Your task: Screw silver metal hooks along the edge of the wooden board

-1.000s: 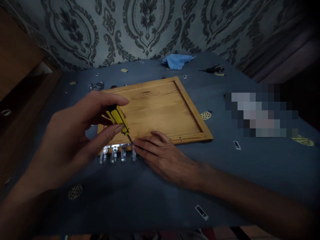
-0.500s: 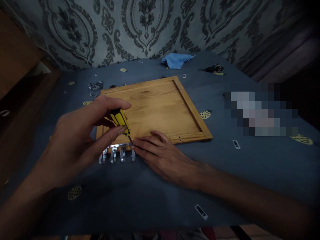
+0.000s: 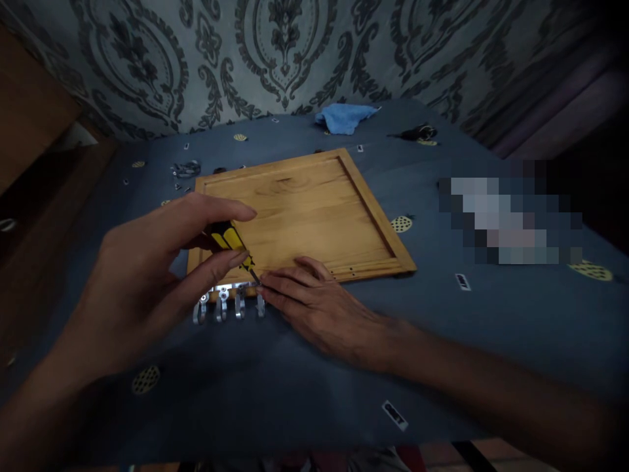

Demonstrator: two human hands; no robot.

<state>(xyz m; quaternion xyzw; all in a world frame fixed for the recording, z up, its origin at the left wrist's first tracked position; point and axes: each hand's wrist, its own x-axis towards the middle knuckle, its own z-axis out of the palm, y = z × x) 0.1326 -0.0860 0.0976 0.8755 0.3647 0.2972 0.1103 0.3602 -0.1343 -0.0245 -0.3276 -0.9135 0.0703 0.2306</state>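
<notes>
A framed wooden board (image 3: pixel 304 216) lies flat on a dark blue-grey tablecloth (image 3: pixel 275 406) printed with small yellow shapes and white labels. The board is honey-coloured, with darker streaks of grain, an oval grain mark near its far side, a raised border around a sunken middle, and small dark holes in the near border toward the right. Along the near edge, at the left, sits a silvery metal hook rail (image 3: pixel 223 297); four curved hooks show, poking out past the wood toward the viewer, with round screw heads above some of them. The left hand (image 3: pixel 152 275) is partly closed around a screwdriver (image 3: pixel 228 240), thumb against its yellow and black handle and forefinger stretched loosely above it. The tool slants down to the right, its thin shaft ending at the rail's right end. There the fingertips of the right hand (image 3: pixel 314 301) meet it, palm down over the board's near edge, fingers extended and close together; whether they pinch anything cannot be told. Beyond the board lie some shiny metal pieces (image 3: pixel 185 169) at left, a crumpled blue cloth (image 3: pixel 345 119) and a black object (image 3: pixel 417 133), too dim to identify.
</notes>
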